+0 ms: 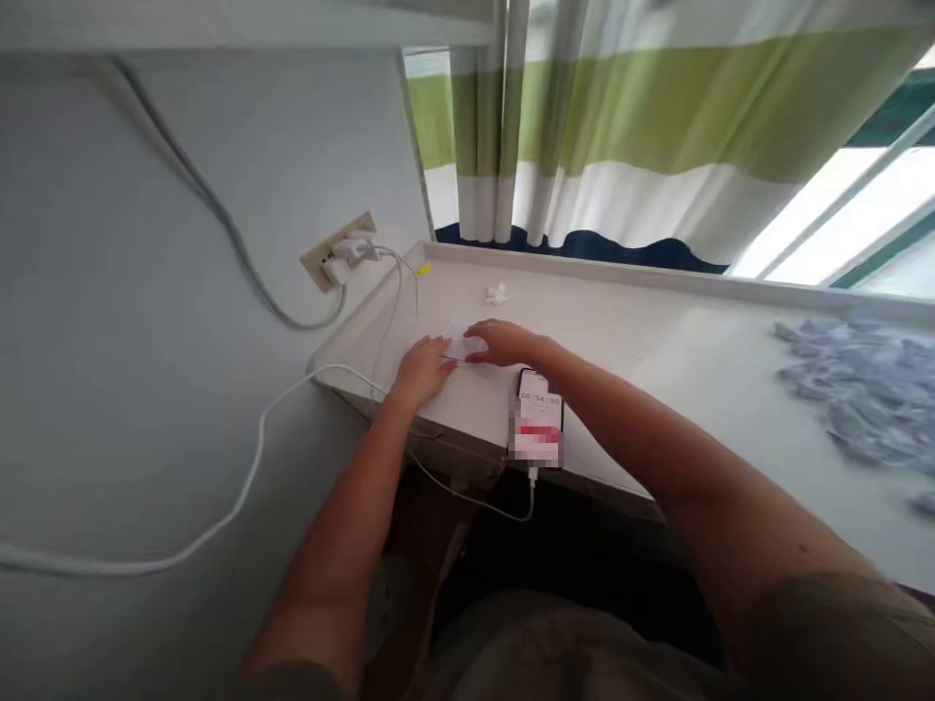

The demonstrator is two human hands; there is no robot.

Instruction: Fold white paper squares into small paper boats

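A small pale sheet, which looks like paper (459, 345), lies on the white desk between my hands. My left hand (426, 368) is closed on its left edge, the thumb on the near side. From the right, my right hand (504, 343) has curled fingers and thumb on the sheet's other edge. Parts of the sheet are hidden under the fingers. Just nearer than my right hand, a phone (539, 419) lies face up at the desk's front edge, with a timer on its screen.
A crumpled white bit (497, 293) and a yellow scrap (423, 270) lie farther back on the desk (628, 312). On the right is a large heap of pale crumpled pieces (869, 389). White cables (255, 458) run from the wall outlet (338, 252) and to the phone.
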